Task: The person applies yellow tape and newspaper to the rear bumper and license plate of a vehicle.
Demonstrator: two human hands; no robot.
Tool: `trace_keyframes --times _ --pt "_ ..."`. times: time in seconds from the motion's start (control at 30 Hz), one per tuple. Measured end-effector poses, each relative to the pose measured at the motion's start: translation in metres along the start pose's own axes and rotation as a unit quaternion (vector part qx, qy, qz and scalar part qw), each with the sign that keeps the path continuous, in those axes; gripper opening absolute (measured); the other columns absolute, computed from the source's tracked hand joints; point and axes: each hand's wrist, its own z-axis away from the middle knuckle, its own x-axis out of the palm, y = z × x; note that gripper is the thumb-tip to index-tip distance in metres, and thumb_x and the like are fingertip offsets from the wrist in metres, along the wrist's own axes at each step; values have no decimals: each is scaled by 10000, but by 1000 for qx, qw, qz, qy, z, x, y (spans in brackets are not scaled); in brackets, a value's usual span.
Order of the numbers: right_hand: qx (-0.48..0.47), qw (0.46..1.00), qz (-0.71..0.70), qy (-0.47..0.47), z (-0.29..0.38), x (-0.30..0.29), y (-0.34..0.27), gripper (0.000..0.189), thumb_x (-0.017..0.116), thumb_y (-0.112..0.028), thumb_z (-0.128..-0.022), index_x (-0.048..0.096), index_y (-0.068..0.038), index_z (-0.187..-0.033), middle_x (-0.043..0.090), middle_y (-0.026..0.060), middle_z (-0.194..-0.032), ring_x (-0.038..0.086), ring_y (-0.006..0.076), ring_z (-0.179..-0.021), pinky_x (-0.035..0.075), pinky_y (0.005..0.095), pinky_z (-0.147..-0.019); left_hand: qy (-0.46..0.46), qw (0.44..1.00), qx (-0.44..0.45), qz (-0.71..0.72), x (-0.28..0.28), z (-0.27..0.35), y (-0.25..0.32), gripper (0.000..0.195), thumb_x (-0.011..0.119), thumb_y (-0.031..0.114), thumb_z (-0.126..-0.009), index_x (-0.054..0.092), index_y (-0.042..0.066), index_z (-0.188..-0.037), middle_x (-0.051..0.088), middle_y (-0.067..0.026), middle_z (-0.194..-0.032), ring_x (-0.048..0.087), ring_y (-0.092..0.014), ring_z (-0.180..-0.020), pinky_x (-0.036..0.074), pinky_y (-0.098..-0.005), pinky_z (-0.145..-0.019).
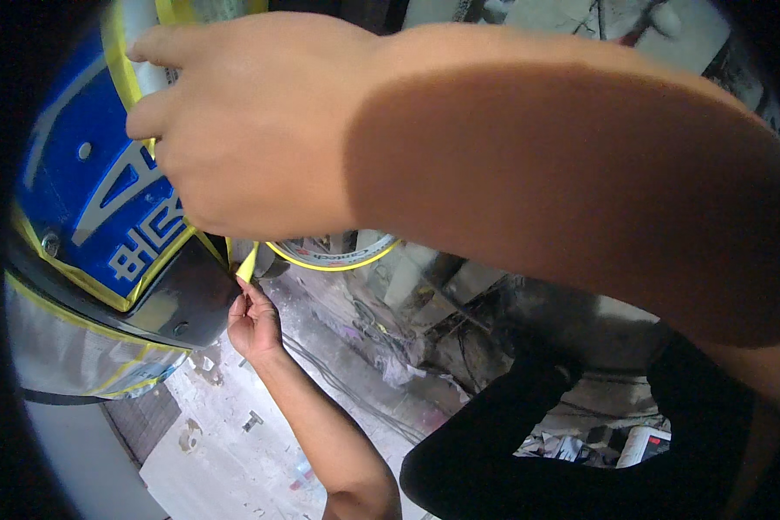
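My right hand [266, 123] reaches in from the right, back towards me, over the edge of a blue painted panel [65, 188] with grey markings. Its thumb and some fingertips are hidden. Below it shows part of a roll of yellow masking tape [335, 265]; whether the hand grips the roll I cannot tell. My left hand [257, 325], lower and farther away, pinches a loose end of yellow tape [247, 263] beside a dark panel [188, 305]. More yellow tape [133, 300] borders the blue area. Pale masking film [71, 341] covers the curved part below.
My bent leg in black trousers [455, 461] occupies the lower right. Hoses or cables [338, 383] run along the whitish, stained floor [214, 448]. A small metal fitting [253, 421] lies there. Dark bars and clutter [468, 312] stand behind my right forearm.
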Motion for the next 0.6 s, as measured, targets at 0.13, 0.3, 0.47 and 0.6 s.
trace_keyframes --times 0.13,0.3,0.47,0.6 --pt "21 1000 -18 14 -11 9 8 132 668 -243 -810 764 -207 -894 715 -39 -924 597 161 -1068 371 449 -1014 2 1000 29 -2 -2 -3 2 399 364 -102 -861 457 -175 -1243 546 -303 -1273 542 -404 -1204 481 -492 -1056" --pt "23 999 -24 18 -14 15 11 161 650 -244 -819 762 -183 -917 711 -17 -946 588 184 -1073 356 472 -1033 50 996 -14 74 11 3 -8 393 372 -101 -852 468 -181 -1225 546 -303 -1260 534 -422 -1204 476 -500 -1058" --pt "16 999 -19 26 -15 11 10 192 632 -245 -828 760 -158 -941 708 6 -968 579 207 -1078 341 496 -1051 61 996 29 51 13 4 -7 407 379 -94 -842 463 -192 -1228 544 -315 -1258 529 -436 -1210 468 -509 -1065" --pt "15 999 -17 29 -14 12 10 217 618 -246 -835 759 -138 -959 705 24 -985 571 226 -1081 328 515 -1066 36 999 25 10 25 11 -23 416 380 -74 -836 481 -174 -1227 544 -301 -1282 522 -432 -1228 460 -514 -1072"
